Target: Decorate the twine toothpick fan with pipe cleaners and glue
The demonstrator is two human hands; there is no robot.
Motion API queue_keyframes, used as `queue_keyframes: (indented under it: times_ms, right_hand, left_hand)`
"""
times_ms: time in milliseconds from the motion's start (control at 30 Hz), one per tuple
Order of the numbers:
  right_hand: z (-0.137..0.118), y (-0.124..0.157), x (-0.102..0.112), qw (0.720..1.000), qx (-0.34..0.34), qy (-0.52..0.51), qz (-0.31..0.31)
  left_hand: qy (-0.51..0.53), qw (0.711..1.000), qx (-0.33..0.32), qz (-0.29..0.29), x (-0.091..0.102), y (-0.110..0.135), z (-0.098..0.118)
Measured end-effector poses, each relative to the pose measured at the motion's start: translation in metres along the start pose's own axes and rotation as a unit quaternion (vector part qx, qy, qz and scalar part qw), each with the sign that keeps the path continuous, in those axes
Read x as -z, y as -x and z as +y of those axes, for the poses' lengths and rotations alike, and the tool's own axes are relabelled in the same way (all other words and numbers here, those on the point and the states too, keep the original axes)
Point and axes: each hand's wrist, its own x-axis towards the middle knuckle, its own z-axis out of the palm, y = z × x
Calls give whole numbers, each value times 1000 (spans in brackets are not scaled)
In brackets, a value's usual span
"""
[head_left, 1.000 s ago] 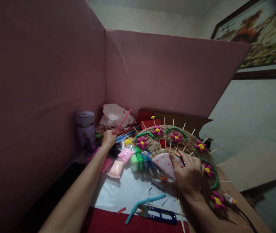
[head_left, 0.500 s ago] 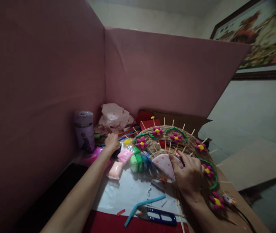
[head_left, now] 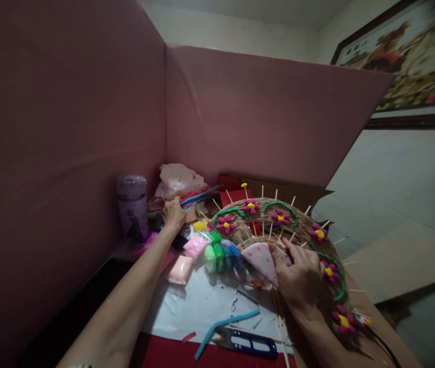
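Observation:
At the back left, my left hand [head_left: 174, 212] is closed around a bundle of blue and red pipe cleaners [head_left: 205, 194], whose ends point right. My right hand [head_left: 300, 271] grips the spotted cloth-covered half circle [head_left: 259, 259] at the inner base of a twine-wrapped arch [head_left: 305, 225], thumb on the cloth. Thin wooden sticks poke out along the arch's inner and outer edges. Magenta clay flowers [head_left: 280, 216] with yellow centres and green wavy stems [head_left: 233, 210] decorate its face. One outer stick carries a small yellow tip [head_left: 244, 185].
Packets of pink clay [head_left: 196, 246] and green clay [head_left: 214, 258] lie between my hands. Blue-handled thread snips [head_left: 256, 343] and a bent turquoise pipe cleaner [head_left: 222, 324] are in front. A purple tumbler [head_left: 132, 209] stands left, beside crumpled pink wrapping [head_left: 181, 180]. Pink panels [head_left: 256, 117] rise behind.
My left hand has shifted slightly left and up at the back, and the pipe cleaners are now raised in it. My right hand stays on the half circle; the view has moved slightly.

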Motion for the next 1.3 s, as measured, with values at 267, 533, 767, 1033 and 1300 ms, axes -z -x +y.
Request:
queue_keyframes:
  times_ms: [267,533,767,1033,1300]
  right_hand:
    - [1,-1,-1,1000,4,9,12]
    - [1,-1,-1,1000,6,-4,11]
    - [1,-1,0,1000,11,-4,8]
    - [0,0,-1,1000,7,-7,2]
    - [-2,-1,2,1000,7,-16,10]
  left_hand:
    - [45,998,-5,34,-17,2,14]
    - [30,996,-76,28,-23,16,25]
    - [-61,997,-16,50,-13,23,10]
    - [-113,993,-12,18,-12,37,14]
    - [-120,992,33,-10,-8,39,13]
